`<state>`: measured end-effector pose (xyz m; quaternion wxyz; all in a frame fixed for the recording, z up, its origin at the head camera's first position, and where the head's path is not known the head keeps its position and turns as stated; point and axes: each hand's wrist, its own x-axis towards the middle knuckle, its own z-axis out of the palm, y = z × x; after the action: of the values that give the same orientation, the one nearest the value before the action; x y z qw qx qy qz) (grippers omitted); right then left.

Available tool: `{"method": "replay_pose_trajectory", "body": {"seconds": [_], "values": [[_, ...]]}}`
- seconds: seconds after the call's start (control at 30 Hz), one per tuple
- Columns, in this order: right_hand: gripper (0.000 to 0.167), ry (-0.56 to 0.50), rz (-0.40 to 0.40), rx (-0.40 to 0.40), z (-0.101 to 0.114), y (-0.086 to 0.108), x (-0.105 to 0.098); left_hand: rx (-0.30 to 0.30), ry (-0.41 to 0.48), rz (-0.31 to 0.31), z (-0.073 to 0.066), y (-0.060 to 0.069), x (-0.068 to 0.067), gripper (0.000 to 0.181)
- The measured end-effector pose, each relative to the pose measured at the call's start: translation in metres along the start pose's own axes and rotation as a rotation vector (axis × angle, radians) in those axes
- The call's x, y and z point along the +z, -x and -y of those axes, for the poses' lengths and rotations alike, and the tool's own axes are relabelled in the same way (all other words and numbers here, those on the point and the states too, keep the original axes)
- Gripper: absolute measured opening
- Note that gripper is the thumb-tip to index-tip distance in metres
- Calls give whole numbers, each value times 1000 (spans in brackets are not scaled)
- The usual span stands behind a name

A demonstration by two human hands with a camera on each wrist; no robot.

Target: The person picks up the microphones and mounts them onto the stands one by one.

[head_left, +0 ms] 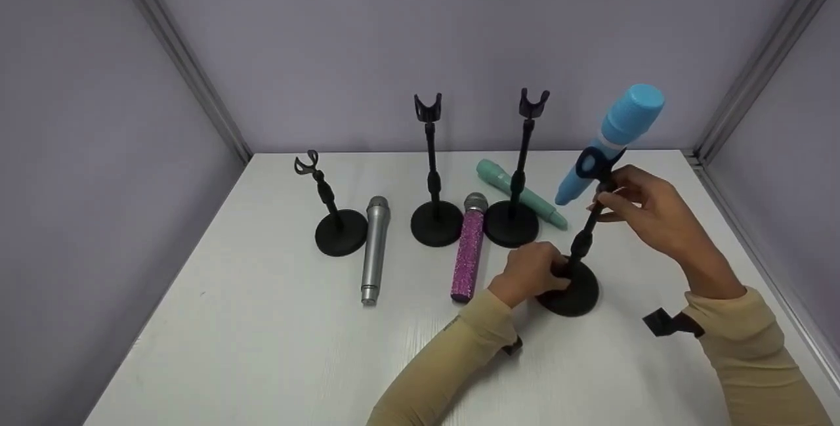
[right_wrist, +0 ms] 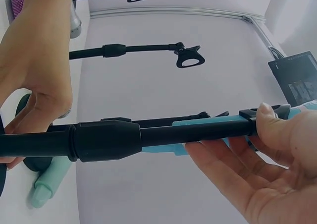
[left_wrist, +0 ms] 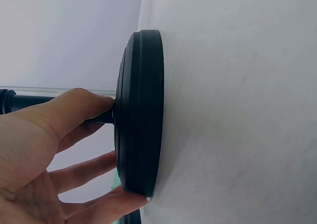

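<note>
A blue microphone (head_left: 631, 114) sits tilted in the clip of a black microphone stand (head_left: 582, 242) at the right. My right hand (head_left: 646, 206) pinches the stand's upper pole just under the clip, thumb on one side and fingers on the other. Down at the round base (left_wrist: 141, 115), my left hand (head_left: 530, 272) grips with the thumb by the foot of the pole and fingers at the rim. In the left wrist view the base meets the white tabletop. The right wrist view shows the pole's thicker collar (right_wrist: 106, 140) between both hands.
Left of my hands stand three more black stands (head_left: 436, 222) (head_left: 512, 222) (head_left: 341, 232) with bare clips. A silver microphone (head_left: 375, 249), a pink glitter microphone (head_left: 468, 252) and a green microphone (head_left: 535, 204) lie on the white table (head_left: 262, 347). Grey panels (head_left: 394, 39) enclose the back and sides.
</note>
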<state>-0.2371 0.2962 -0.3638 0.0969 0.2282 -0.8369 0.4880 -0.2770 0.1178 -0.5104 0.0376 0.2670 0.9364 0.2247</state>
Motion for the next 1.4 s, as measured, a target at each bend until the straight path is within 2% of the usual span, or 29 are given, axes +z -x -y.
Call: {"method": "replay_pose_trajectory", "body": {"seconds": [0.23, 0.4, 0.57, 0.67, 0.8, 0.93, 1.07, 1.2, 1.4], "values": [[14, 12, -2, 21, 1, 1, -1, 11, 2, 3, -1, 0, -2, 33], [14, 26, 1, 16, 2, 1, -1, 38, -17, 14, -2, 0, -6, 27], [15, 25, 1, 12, 2, 1, -1, 51, 65, 33, -2, 1, -16, 36], [15, 33, -2, 9, 2, 1, -1, 86, 175, -13, -3, 3, -23, 45], [16, 42, -2, 14, 1, 3, -1, 184, 307, -124, -7, 4, -29, 46], [16, 44, 1, 20, 1, 3, 0, 275, 377, -242, -12, 5, -29, 42], [16, 41, 3, 22, 1, 3, 0, 351, 432, -317, -14, 5, -27, 36], [16, 36, 2, 17, 1, 2, 0, 394, 462, -329, -15, 5, -27, 31], [16, 49, -5, 12, 0, 2, 1, 393, 489, -278, -13, 6, -30, 33]]}}
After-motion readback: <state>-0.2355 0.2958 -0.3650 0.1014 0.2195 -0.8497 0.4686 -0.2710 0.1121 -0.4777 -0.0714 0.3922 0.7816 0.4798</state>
